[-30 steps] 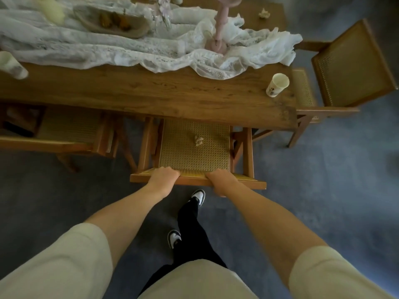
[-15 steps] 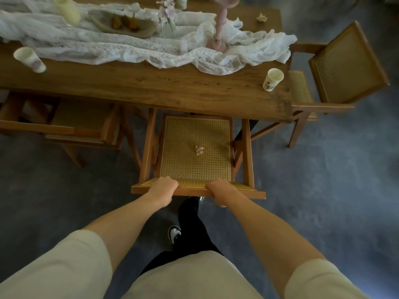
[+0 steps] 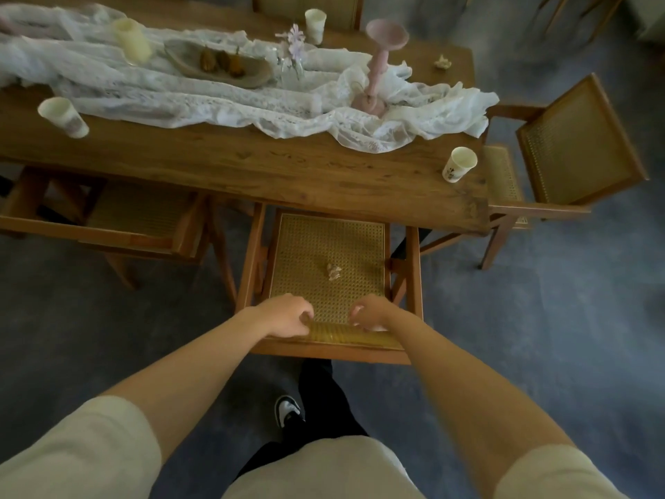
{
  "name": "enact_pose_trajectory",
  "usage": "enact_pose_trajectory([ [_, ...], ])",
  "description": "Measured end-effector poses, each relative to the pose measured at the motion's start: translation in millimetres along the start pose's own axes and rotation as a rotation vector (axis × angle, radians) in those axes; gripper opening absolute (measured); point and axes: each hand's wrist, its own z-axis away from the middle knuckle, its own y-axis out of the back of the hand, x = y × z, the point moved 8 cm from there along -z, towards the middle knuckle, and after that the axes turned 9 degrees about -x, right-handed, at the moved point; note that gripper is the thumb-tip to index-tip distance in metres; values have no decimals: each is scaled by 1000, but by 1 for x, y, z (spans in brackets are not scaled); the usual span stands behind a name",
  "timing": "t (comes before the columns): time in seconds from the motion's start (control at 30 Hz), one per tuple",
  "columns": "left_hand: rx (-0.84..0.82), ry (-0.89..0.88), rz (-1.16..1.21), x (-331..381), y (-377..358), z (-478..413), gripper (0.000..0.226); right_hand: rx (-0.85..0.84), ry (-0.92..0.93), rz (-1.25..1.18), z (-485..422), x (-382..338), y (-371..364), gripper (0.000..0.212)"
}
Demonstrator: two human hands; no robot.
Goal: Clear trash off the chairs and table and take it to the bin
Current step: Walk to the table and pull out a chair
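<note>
Well beyond the left fingers and far off to their left, a paper cup stands on the wooden table, just at the near edge of a rumpled white lace runner. The left hand sits at the left end of the top rail of the cane chair. Its fingers are curled in tight, but I cannot tell whether they clasp the rail or only rest against it. Just past both sets of fingertips, roughly between them and a little farther out on the cane seat, lies a small crumpled scrap, touched by neither hand. The right hand is over the right part of the rail, its fingers loosely bent with the tips showing, wrapped round nothing. Far beyond those fingers a second scrap lies on the bare far corner of the table. Nearer, out to their right, a second paper cup stands by the table's end, beside an end chair.
</note>
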Motion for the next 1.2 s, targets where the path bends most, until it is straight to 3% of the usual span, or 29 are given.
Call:
enact_pose_trajectory([
  [0.13,104,27,183,-2,28,-31,31,9,-14,-121,-35,-1,16,30],
  [0.3,229,162,871,-25,45,-72,12,35,-70,-332,-94,5,39,28],
  [0.5,257,340,1288,-57,44,-115,16,25,-132,-269,-177,12,66,23],
  [0.67,244,466,1475,-87,42,-156,14,13,-166,-233,-245,17,77,43],
  [0.93,212,478,1528,-131,44,-208,11,-45,-208,-186,-335,34,63,42],
  [1.2,206,509,1587,-146,32,-206,11,131,-261,-214,-353,39,69,48],
])
